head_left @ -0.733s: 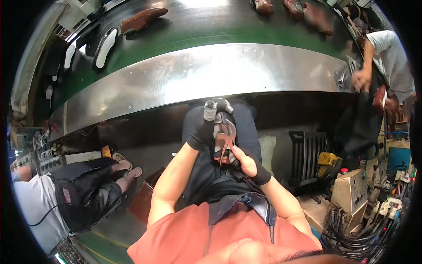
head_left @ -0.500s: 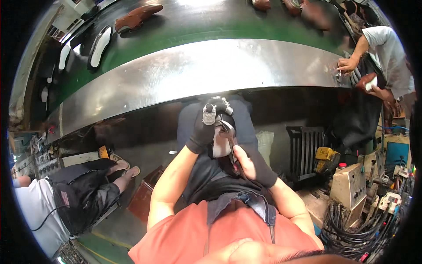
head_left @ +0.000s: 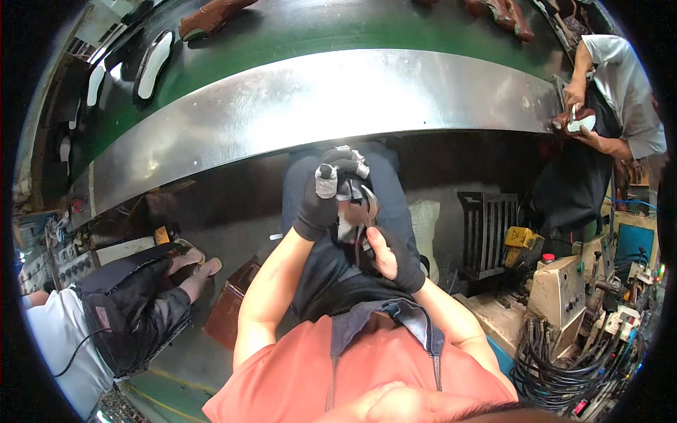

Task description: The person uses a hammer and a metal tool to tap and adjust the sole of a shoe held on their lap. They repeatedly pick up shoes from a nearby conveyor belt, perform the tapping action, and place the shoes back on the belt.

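Over my lap, my left hand (head_left: pixel 331 180) is closed round the far end of a dark shoe (head_left: pixel 344 233) with a pale underside turned up. It wears a dark glove, and pale tape wraps its fingertips. On the near side, my right hand (head_left: pixel 388 257), in a dark glove with a bare thumb, is closed on the handle of metal pincers (head_left: pixel 369 204). Their curved jaws lie over the shoe, smeared by motion. Whether they grip its edge I cannot tell. My hands hide much of the shoe.
Ahead runs a metal ledge (head_left: pixel 352 92) beside a green belt (head_left: pixel 296 42) carrying shoes. At right, a co-worker handles a brown shoe (head_left: pixel 580 121). A control box (head_left: pixel 557 292) with cables stands at near right. Another person (head_left: pixel 134 310) is at left, near a brown box (head_left: pixel 233 303).
My right hand and the pincers have shifted left, the jaws turning over the shoe. My left hand still holds the shoe. At right, the co-worker's hands have come together on the brown shoe.
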A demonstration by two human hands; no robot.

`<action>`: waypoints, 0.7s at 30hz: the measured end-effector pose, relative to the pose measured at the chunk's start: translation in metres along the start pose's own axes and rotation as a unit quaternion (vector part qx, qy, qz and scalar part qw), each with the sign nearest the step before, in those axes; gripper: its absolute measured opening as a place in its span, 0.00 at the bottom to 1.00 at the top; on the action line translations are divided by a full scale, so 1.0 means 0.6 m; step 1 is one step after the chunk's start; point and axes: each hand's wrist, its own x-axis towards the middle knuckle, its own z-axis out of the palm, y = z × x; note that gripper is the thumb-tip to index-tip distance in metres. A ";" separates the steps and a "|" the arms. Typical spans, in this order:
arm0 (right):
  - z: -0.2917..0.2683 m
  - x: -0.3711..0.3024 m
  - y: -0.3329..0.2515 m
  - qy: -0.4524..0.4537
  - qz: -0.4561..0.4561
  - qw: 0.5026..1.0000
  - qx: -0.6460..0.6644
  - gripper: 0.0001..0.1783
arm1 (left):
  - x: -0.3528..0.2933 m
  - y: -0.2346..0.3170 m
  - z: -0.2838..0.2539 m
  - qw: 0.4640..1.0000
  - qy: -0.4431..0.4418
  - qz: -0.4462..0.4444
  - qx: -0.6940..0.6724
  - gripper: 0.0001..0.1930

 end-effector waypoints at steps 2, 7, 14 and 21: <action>0.015 -0.001 0.022 0.027 0.024 0.991 0.126 0.23 | -0.003 -0.003 0.008 1.000 0.008 -0.006 -0.028 0.37; 0.026 -0.010 0.065 0.078 -0.131 0.960 -0.235 0.13 | -0.023 -0.013 -0.006 0.995 -0.027 -0.032 -0.095 0.36; -0.080 -0.119 0.097 -0.148 -0.213 0.874 -0.410 0.18 | -0.138 0.071 0.029 0.944 -0.039 -0.259 -0.198 0.55; -0.096 -0.159 0.143 -0.125 -0.222 0.868 -0.426 0.16 | -0.148 0.070 0.045 0.949 -0.010 -0.259 -0.177 0.43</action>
